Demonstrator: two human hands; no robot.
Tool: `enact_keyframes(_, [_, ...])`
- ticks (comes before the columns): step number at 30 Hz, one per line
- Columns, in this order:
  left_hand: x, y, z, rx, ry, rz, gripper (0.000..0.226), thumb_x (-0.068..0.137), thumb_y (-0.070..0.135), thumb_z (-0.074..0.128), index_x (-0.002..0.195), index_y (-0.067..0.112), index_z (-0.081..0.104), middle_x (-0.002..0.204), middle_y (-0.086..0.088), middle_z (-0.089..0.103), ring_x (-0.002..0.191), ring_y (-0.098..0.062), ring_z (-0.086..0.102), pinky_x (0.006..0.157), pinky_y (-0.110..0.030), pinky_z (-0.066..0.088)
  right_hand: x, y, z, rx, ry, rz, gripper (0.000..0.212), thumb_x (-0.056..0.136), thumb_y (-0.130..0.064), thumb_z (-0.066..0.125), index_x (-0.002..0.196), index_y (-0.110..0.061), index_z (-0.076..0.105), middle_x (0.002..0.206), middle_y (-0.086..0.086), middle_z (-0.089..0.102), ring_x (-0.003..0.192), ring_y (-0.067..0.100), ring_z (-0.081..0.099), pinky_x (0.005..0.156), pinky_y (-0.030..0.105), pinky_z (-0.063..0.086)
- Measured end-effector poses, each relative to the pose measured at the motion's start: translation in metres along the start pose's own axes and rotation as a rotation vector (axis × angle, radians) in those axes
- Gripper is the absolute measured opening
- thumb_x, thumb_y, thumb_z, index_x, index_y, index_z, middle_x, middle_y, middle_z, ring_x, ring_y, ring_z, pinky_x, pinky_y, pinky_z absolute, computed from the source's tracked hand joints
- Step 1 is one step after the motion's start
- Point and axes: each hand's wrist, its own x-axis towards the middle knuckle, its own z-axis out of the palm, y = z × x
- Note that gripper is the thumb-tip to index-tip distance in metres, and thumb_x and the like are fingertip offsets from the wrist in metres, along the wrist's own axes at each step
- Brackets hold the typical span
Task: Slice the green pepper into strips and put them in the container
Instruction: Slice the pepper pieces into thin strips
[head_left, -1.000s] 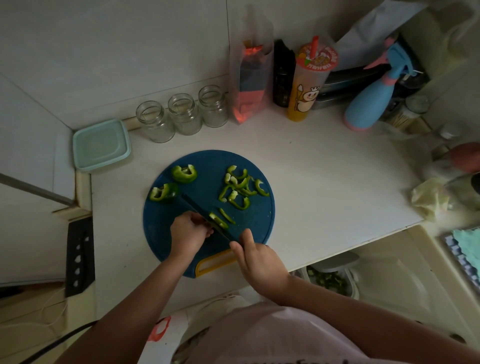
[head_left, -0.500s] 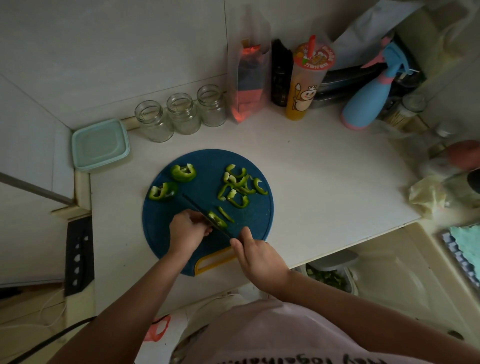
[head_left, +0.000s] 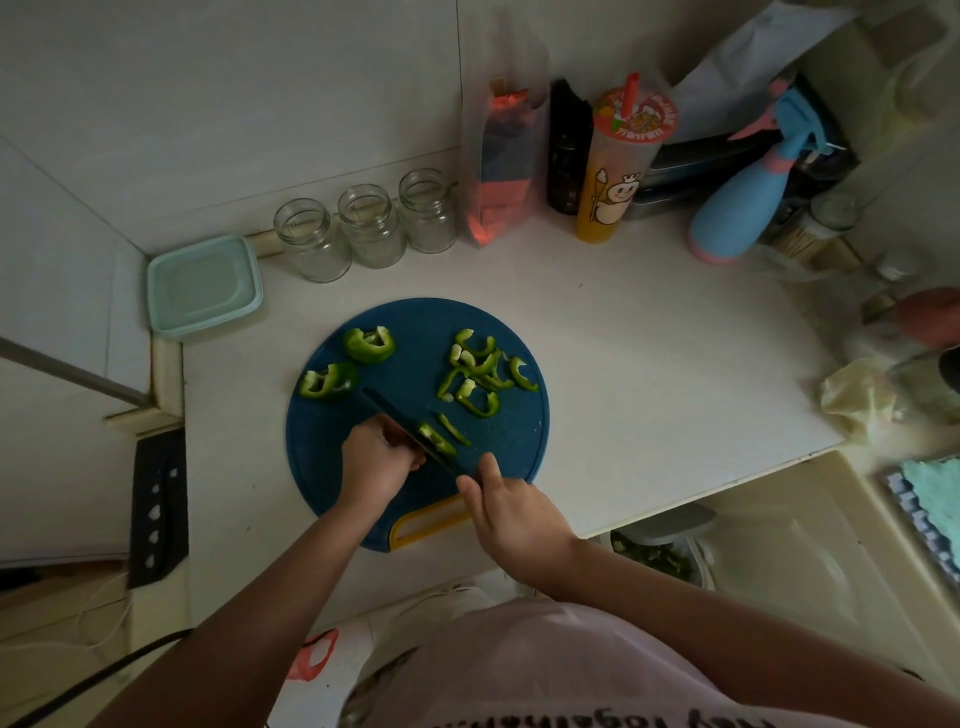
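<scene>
Mid-slicing: my left hand (head_left: 382, 460) pinches the pepper piece (head_left: 435, 440), right hand (head_left: 511, 512) grips the knife (head_left: 402, 418); next, another thin cut.

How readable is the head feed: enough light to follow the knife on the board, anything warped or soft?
Head view: dim, flat light, no glare; the dark knife nearly merges with the dark blue cutting board, while the green strips stand out. Head view: wide-angle lens bows the edges of the counter; the far right margin looks soft. Head view: the right hand covers the knife's handle.
</scene>
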Motion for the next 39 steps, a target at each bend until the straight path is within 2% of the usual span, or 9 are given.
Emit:
enact_keyframes(9, [0.001, -0.001, 0.000, 0.016, 0.001, 0.012, 0.007, 0.074, 0.001, 0.068, 0.072, 0.007, 0.066, 0.064, -0.005, 0.068, 0.063, -0.019, 0.066, 0.065, -0.032, 0.053, 0.003, -0.006, -0.004, 0.004, -0.017, 0.028, 0.032, 0.101, -0.046, 0.020, 0.102, -0.016, 0.033, 0.061, -0.004, 0.042, 0.061, 0.024, 0.046, 0.059, 0.036, 0.037])
enact_keyframes(12, [0.000, -0.001, 0.000, 0.028, 0.001, 0.017, 0.005, 0.074, 0.000, 0.068, 0.073, 0.005, 0.067, 0.063, -0.004, 0.067, 0.060, -0.015, 0.065, 0.060, -0.027, 0.050, 0.004, -0.008, -0.005, 0.006, -0.021, 0.033, 0.038, 0.102, -0.045, 0.020, 0.109, -0.012, 0.036, 0.061, -0.005, 0.041, 0.061, 0.023, 0.046, 0.059, 0.037, 0.038])
enact_keyframes(15, [0.000, 0.000, 0.000, 0.030, 0.003, 0.013, 0.006, 0.074, 0.001, 0.069, 0.074, 0.007, 0.067, 0.062, -0.001, 0.067, 0.058, -0.012, 0.064, 0.056, -0.021, 0.047, 0.004, -0.011, -0.007, 0.014, -0.034, 0.041, 0.037, 0.102, -0.045, 0.020, 0.109, -0.012, 0.036, 0.061, -0.004, 0.041, 0.062, 0.023, 0.046, 0.060, 0.037, 0.039])
enact_keyframes(22, [0.001, 0.004, 0.001, 0.070, 0.013, 0.000, 0.007, 0.077, 0.003, 0.065, 0.071, 0.006, 0.067, 0.058, 0.000, 0.065, 0.055, -0.009, 0.062, 0.049, -0.017, 0.042, 0.006, -0.013, -0.008, -0.004, -0.040, 0.067, 0.039, 0.101, -0.046, 0.019, 0.110, -0.012, 0.035, 0.063, -0.004, 0.041, 0.068, 0.030, 0.053, 0.060, 0.036, 0.038])
enact_keyframes(26, [0.002, 0.005, 0.002, 0.038, 0.010, -0.023, 0.010, 0.078, 0.003, 0.064, 0.069, 0.006, 0.066, 0.059, -0.002, 0.066, 0.051, -0.010, 0.062, 0.048, -0.016, 0.044, 0.009, -0.017, -0.009, 0.014, -0.046, 0.076, 0.042, 0.101, -0.047, 0.019, 0.115, -0.010, 0.036, 0.064, -0.004, 0.043, 0.065, 0.023, 0.049, 0.060, 0.037, 0.039])
enact_keyframes(30, [0.003, 0.005, 0.002, 0.050, 0.003, -0.031, 0.009, 0.079, 0.002, 0.063, 0.071, 0.005, 0.067, 0.058, -0.001, 0.066, 0.050, -0.007, 0.061, 0.046, -0.012, 0.042, 0.011, -0.020, -0.010, 0.032, -0.051, 0.087, 0.042, 0.101, -0.048, 0.019, 0.114, -0.011, 0.036, 0.064, -0.003, 0.044, 0.062, 0.020, 0.049, 0.059, 0.037, 0.040])
enact_keyframes(36, [0.009, 0.004, 0.000, 0.009, -0.026, -0.097, 0.004, 0.081, 0.002, 0.064, 0.084, 0.001, 0.067, 0.066, -0.008, 0.068, 0.052, -0.011, 0.064, 0.045, -0.016, 0.049, 0.014, -0.017, -0.014, 0.088, -0.065, 0.068, 0.032, 0.101, -0.046, 0.022, 0.101, -0.016, 0.034, 0.064, -0.002, 0.045, 0.062, 0.022, 0.049, 0.063, 0.042, 0.044])
enact_keyframes(39, [0.009, 0.007, 0.000, -0.003, -0.038, -0.115, 0.004, 0.081, 0.001, 0.065, 0.085, -0.001, 0.067, 0.069, -0.010, 0.068, 0.049, -0.008, 0.063, 0.043, -0.015, 0.049, 0.016, -0.018, -0.014, 0.103, -0.067, 0.076, 0.037, 0.101, -0.047, 0.022, 0.107, -0.013, 0.036, 0.065, -0.001, 0.046, 0.065, 0.023, 0.052, 0.065, 0.044, 0.047])
